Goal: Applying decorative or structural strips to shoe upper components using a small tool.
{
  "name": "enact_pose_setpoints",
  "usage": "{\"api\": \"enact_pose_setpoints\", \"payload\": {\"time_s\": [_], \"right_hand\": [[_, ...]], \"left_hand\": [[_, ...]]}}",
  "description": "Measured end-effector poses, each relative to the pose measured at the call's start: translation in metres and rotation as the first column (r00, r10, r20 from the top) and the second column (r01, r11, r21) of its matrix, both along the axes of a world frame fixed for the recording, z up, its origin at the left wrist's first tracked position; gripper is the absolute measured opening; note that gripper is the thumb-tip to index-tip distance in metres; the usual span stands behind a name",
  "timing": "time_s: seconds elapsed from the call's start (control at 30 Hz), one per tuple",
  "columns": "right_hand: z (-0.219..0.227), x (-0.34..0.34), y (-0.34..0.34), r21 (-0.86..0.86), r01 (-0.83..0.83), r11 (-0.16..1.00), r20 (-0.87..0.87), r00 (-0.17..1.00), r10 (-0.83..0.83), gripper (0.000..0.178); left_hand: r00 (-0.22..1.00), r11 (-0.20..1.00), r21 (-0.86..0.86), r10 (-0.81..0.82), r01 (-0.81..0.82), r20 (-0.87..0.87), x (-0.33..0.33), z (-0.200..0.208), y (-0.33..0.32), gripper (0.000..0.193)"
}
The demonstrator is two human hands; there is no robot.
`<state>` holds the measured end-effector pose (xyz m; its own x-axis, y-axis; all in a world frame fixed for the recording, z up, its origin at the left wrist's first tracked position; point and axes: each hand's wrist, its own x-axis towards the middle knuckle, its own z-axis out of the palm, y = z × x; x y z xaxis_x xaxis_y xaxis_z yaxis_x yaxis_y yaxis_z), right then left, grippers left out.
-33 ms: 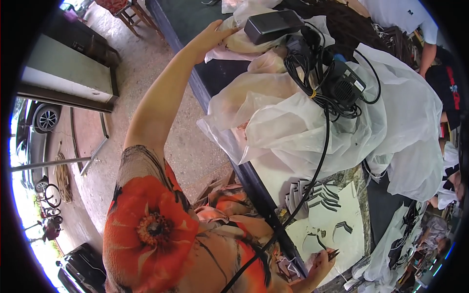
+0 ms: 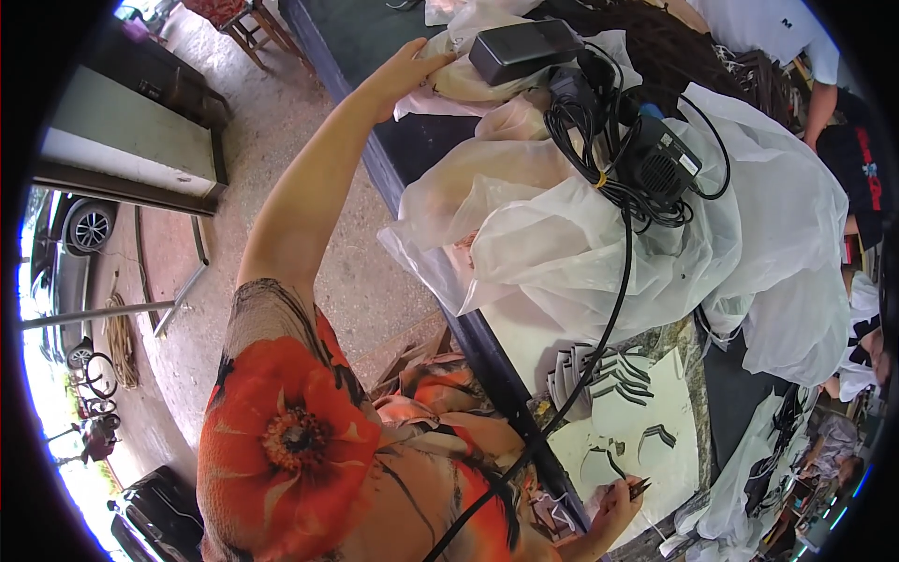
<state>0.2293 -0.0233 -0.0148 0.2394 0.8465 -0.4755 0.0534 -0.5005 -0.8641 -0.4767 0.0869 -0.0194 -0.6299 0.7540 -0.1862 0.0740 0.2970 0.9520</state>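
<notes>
My left hand [image 2: 408, 75] reaches to the far side of the table. Its fingers are spread and rest against a white plastic bag [image 2: 449, 94], beside a black rectangular box [image 2: 524, 49]. At the near right, my right hand [image 2: 613, 509] is closed on a small dark pointed tool [image 2: 639, 488], whose tips stick out past the fingers; its exact kind is not clear. Under that hand lies a pale sheet [image 2: 679, 403]. On it are a small stack of dark curved strips [image 2: 657, 435], one thin curved strip [image 2: 613, 465] by my fingers, and rows of similar strips [image 2: 623, 375].
Large translucent plastic bags [image 2: 599, 272] cover the table's middle. On them sits a bundled black cable [image 2: 581, 140] with a black vented device [image 2: 663, 161]; one cable [image 2: 613, 318] runs down across the table edge toward me. Another person's arm [image 2: 820, 110] is at the far right.
</notes>
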Motion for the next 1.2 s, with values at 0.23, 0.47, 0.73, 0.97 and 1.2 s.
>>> {"api": "enact_pose_setpoints", "payload": {"time_s": [0.23, 0.47, 0.73, 0.97, 1.2], "right_hand": [[0.0, 0.003, 0.001, -0.04, -0.023, 0.999, 0.044, 0.999, 0.024, 0.015], [-0.005, 0.009, 0.0, -0.024, -0.023, 0.999, 0.011, 1.0, 0.023, 0.015], [-0.001, 0.006, 0.003, -0.032, -0.023, 0.999, 0.023, 0.999, 0.024, 0.013], [-0.003, 0.013, 0.004, -0.071, -0.002, 0.997, 0.012, 1.0, 0.003, 0.014], [-0.006, 0.017, 0.006, -0.073, -0.03, 0.997, 0.0, 1.0, 0.03, 0.015]], "left_hand": [[0.994, 0.998, 0.021, 0.051, -0.054, 0.097, -0.002, 0.009, 0.001, 0.099], [0.999, 0.998, -0.066, 0.022, -0.023, -0.024, -0.036, 0.029, 0.026, 0.092], [0.999, 0.975, -0.221, 0.033, -0.025, 0.032, -0.05, 0.014, 0.033, 0.062], [0.944, 0.991, -0.064, 0.129, -0.115, 0.303, -0.061, -0.016, 0.042, 0.049], [0.97, 0.968, -0.076, 0.241, -0.24, 0.01, -0.057, -0.034, 0.068, 0.036]]}}
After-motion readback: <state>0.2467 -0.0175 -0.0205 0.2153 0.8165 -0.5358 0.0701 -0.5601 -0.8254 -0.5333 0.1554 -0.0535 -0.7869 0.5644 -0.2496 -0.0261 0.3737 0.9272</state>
